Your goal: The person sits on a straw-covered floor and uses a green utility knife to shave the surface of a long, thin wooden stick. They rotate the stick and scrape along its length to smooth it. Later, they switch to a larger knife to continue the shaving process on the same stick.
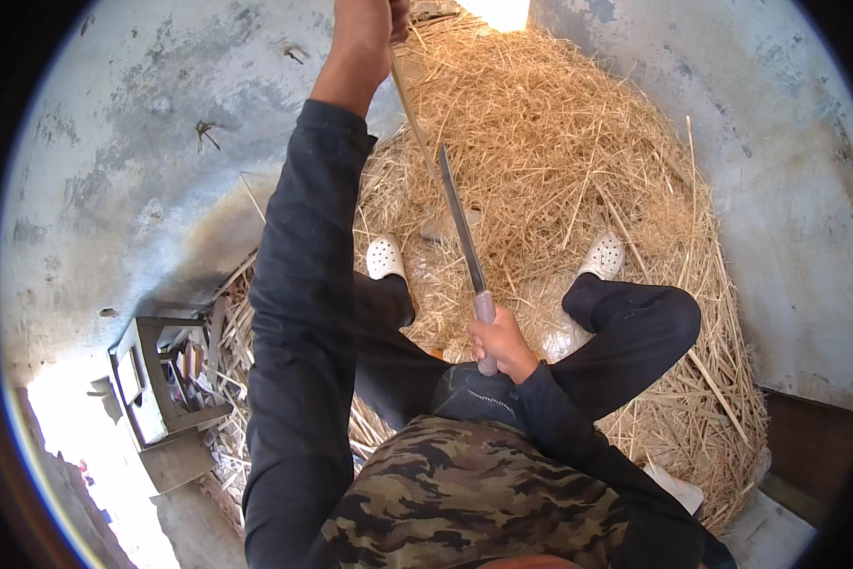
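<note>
My right hand (505,343) is wrapped round the handle of a long knife (461,225) with a narrow, dark blade and a greyish-pink grip. It holds the knife low between my thighs, with the blade slanting up and away to the left. My left arm is stretched far forward, and at the top edge my left hand (362,38) closes on a thin, light-brown strip (412,112). From that hand the strip runs down toward the blade and meets or crosses its upper part. Whether the two touch cannot be made out. The picture's edge cuts off part of my left hand.
A heap of dry straw (540,133) covers the floor ahead and around my feet in white clogs (385,258). Grey plastered walls (180,104) stand on both sides. At left is a wooden frame (165,379) by a bright opening. A whitish object (675,489) lies at lower right.
</note>
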{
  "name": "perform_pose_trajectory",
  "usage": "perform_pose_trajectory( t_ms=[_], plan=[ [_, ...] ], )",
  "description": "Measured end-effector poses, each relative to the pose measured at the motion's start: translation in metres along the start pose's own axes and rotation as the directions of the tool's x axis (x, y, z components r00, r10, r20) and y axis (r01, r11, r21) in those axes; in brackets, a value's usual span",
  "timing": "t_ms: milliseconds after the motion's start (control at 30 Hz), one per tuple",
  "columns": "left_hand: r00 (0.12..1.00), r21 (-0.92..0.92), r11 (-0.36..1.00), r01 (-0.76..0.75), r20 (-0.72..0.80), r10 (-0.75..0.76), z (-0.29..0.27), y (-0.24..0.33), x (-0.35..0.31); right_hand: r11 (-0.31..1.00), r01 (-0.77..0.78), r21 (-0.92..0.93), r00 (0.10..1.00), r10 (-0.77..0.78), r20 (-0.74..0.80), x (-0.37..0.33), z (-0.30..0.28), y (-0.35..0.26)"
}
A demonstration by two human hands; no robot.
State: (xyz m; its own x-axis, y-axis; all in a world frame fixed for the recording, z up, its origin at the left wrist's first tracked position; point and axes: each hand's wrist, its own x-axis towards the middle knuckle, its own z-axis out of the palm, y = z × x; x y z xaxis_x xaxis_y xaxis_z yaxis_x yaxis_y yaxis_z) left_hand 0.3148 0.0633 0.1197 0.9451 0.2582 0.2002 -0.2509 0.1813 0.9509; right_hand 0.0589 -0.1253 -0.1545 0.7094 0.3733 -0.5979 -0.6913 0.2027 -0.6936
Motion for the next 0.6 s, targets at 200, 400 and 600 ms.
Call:
perform_pose_trajectory(
  t_ms=[200, 400, 600],
  plan=[
    [0.945, 0.130, 0.978, -0.163, -0.264, 0.193, 0.008, -0.007, -0.012, 0.999, -0.037, -0.035, 0.999, 0.036, -0.036, -0.002, 0.006, -0.009],
    [0.852, -0.073, 0.979, -0.188, -0.508, 0.125, -0.014, -0.004, -0.016, 0.997, 0.068, -0.023, 0.997, -0.069, -0.039, 0.002, 0.002, -0.020],
    [0.993, -0.670, 0.742, 0.023, -0.070, -0.095, -0.050, 0.003, -0.028, 0.999, 0.040, -0.018, 0.997, -0.041, -0.067, 0.005, 0.001, -0.023]
  ],
)
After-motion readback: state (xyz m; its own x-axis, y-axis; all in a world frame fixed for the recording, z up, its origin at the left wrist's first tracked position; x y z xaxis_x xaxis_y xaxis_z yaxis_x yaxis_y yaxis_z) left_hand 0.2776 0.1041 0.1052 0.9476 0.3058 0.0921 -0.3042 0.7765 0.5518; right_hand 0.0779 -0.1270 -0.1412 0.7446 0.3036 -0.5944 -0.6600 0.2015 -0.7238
